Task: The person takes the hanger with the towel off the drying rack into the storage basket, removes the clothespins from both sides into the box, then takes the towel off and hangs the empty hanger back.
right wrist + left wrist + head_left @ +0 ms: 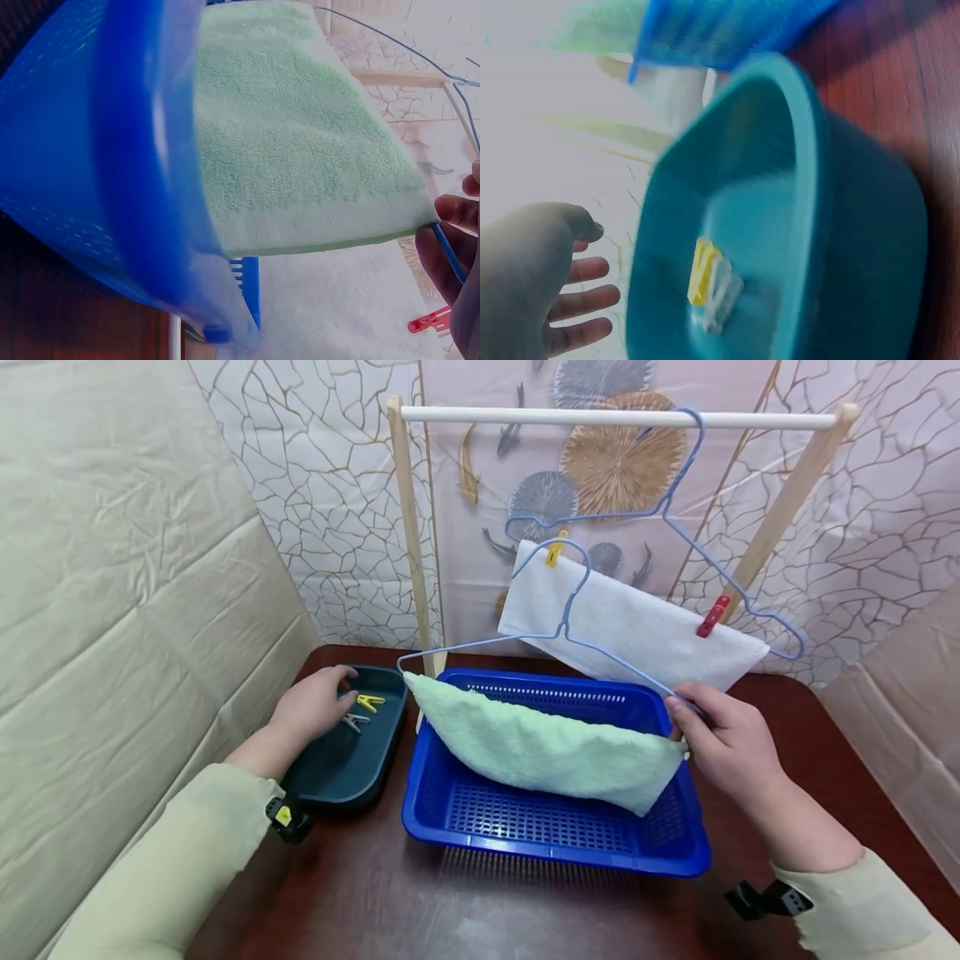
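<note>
Two pegs (pixel 370 702): in tray (pixel 341 772), left grip (pixel 311 700) nearby, fingers spread
Right grip (pixel 727 739): pinching hanger (pixel 562 628)
Green towel (pixel 540 747): seemingly awaiting pegging; next calls for pinching one peg

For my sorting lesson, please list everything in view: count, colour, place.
Table: 1, reddish-brown, underneath
Basket: 1, blue, on table
Tray: 1, dark teal, left of basket
Tray pegs: 2, yellow and grey, in tray
Rack: 1, white and wood, behind basket
Upper hanger: 1, blue, on rack
White towel: 1, white, on upper hanger
Towel pegs: 2, yellow and red, on white towel
Lower hanger: 1, blue, above basket
Green towel: 1, pale green, on lower hanger
Backdrop: 1, white and pink, behind rack
Side panels: 2, beige, both sides
Wrist devices: 2, black, one per wrist
Sleeves: 2, cream, on forearms
Left hand: 1, above tray
Right hand: 1, gripping lower hanger
</note>
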{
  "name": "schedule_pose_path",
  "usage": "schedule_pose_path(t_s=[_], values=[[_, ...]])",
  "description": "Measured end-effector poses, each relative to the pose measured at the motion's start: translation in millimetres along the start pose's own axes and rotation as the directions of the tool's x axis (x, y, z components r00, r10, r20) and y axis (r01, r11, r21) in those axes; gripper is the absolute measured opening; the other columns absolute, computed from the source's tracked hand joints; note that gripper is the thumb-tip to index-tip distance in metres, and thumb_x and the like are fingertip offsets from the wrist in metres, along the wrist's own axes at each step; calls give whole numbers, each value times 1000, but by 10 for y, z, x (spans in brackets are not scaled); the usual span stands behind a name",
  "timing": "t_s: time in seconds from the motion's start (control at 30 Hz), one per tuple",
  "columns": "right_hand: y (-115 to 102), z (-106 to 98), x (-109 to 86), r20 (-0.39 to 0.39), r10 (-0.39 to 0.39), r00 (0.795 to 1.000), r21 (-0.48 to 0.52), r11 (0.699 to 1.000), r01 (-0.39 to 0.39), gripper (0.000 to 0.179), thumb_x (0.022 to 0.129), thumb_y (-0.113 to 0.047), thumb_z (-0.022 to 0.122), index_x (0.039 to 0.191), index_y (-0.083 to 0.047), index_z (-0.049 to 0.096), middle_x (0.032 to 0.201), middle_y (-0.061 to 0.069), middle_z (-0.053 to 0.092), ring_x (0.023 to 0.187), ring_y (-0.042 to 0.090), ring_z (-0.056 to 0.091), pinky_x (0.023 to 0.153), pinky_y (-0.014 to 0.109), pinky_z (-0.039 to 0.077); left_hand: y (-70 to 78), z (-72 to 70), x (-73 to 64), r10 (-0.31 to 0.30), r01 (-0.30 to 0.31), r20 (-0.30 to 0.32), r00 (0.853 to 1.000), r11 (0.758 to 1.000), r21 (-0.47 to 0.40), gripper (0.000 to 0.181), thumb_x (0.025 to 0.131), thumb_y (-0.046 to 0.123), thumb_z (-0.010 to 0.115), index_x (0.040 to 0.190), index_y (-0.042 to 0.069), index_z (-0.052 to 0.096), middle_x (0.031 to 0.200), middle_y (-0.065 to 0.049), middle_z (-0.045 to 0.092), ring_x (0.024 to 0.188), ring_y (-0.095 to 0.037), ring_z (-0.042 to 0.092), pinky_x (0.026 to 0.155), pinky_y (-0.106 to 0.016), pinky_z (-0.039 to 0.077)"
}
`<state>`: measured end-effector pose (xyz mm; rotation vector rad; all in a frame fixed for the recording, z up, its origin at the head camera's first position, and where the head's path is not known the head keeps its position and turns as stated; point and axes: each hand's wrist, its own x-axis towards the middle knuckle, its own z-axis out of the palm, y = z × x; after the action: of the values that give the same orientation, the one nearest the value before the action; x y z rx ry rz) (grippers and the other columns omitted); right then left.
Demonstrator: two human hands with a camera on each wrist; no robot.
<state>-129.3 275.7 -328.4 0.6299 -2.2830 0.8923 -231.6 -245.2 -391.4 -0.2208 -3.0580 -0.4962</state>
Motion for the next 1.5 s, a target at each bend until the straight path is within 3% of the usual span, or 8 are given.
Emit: schedule_pose_path(t_s=[0.13,0.3,0.47,0.67,0.77,1.0,1.3,1.5], values=[[-24,-23,11,3,-16,1000,-10,1000,16,17,91,4,64,93,-11,68,65,-4,58,54,-3,44,52,18,37,145,-52,-69,12,-15,-20,1000,992,-124,38,100,27,58,134,9,56,117,-12,65,102,-27,62,85,-48,52],[-50,-47,21,3,-23,1000,-31,999,23,15,90,4,65,94,-10,68,64,-2,59,53,-4,46,51,17,39,347,-109,-204,19,-32,-46,999,955,-296,40,102,38,54,134,13,55,121,-9,63,109,-28,59,89,-48,50],[-52,-72,36,-5,-47,999,-49,998,47,9,91,1,66,95,-6,68,64,-1,59,57,-7,48,52,16,40,544,-124,-355,9,-74,-138,990,878,-472,49,101,50,49,135,16,55,121,-6,63,106,-26,59,86,-46,51],[-45,-75,41,-11,-69,998,-61,996,68,4,93,-4,65,95,-5,69,66,-6,58,61,-8,50,55,16,41,742,-17,-454,13,-146,-213,977,768,-623,48,101,39,56,140,12,49,123,-6,62,108,-24,59,87,-44,49],[-48,-79,47,-16,-74,997,-63,995,73,4,92,-3,66,95,-4,69,67,-7,58,62,-8,50,56,16,40,833,40,-474,11,-157,-223,975,743,-651,47,100,34,60,139,11,48,126,-6,61,113,-23,57,93,-46,48],[-68,-87,48,-28,-77,997,-58,995,75,3,93,-4,66,94,-3,69,67,-6,57,62,-8,49,55,15,40,987,129,-473,-36,-180,-277,960,678,-712,46,98,33,64,134,8,53,124,-7,62,111,-22,59,93,-45,49],[-43,-87,39,-44,-80,996,-49,996,78,7,91,1,66,93,-5,69,65,-4,58,61,-5,47,54,17,38,1038,211,-415,-99,-158,-292,951,658,-736,41,97,29,66,130,7,55,119,-7,65,107,-21,60,91,-42,50],[-30,-95,42,-50,-74,996,-42,997,72,11,88,5,66,93,-4,69,66,-2,61,63,-7,50,57,15,40,1062,220,-403,-112,-161,-291,950,623,-766,40,96,23,68,130,8,52,116,-7,66,105,-20,60,90,-41,50]])
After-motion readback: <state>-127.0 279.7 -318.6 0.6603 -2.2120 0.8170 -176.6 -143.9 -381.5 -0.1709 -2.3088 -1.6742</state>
